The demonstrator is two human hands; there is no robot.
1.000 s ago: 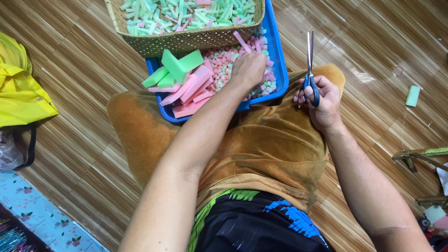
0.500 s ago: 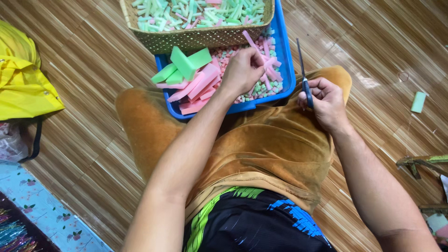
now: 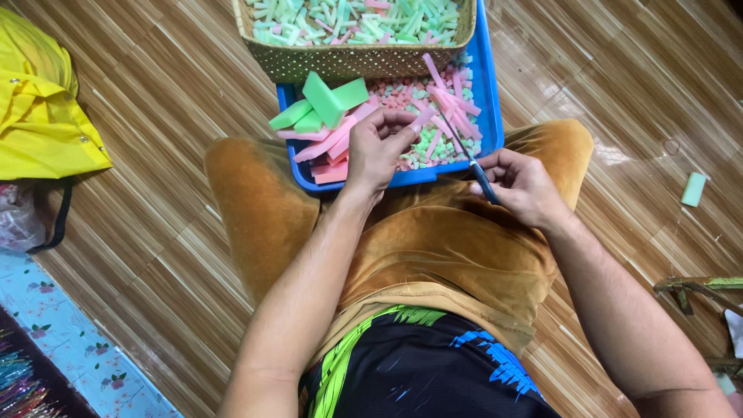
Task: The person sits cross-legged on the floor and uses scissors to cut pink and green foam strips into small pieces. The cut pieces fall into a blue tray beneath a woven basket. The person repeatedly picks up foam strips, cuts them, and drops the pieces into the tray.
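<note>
Scissors [image 3: 472, 161] with dark blue handles are gripped in the right hand [image 3: 520, 184], whose fingers are curled shut around the handles; the blades point up and to the left, over the near edge of a blue tray [image 3: 490, 93], and whether the blades are parted cannot be told. Pink foam strips [image 3: 422, 120] are pinched between the thumb and fingers of the left hand [image 3: 377, 149], which is held over the tray just beside the scissor tips. The tray is set on the floor in front of the person's crossed legs, which are covered by tan velvet trousers [image 3: 441, 248]. Within the tray, a heap of small pink and green foam cubes [image 3: 402, 97] is seen at the middle, loose pink strips [image 3: 457, 104] lie at the right, and wider pink slabs [image 3: 325, 143] and green slabs [image 3: 329, 99] are stacked at the left, some of the green ones overhanging the tray's left edge. A woven basket [image 3: 348, 62] filled with green and pink foam sticks [image 3: 356, 19] is rested on the far part of the tray. A single green foam piece [image 3: 693, 189] lies on the wooden floor [image 3: 155, 193], well apart to the right. A yellow garment [image 3: 42, 108] is seen at the left edge of the view, and a flowered mat [image 3: 70, 340] at the lower left corner.
</note>
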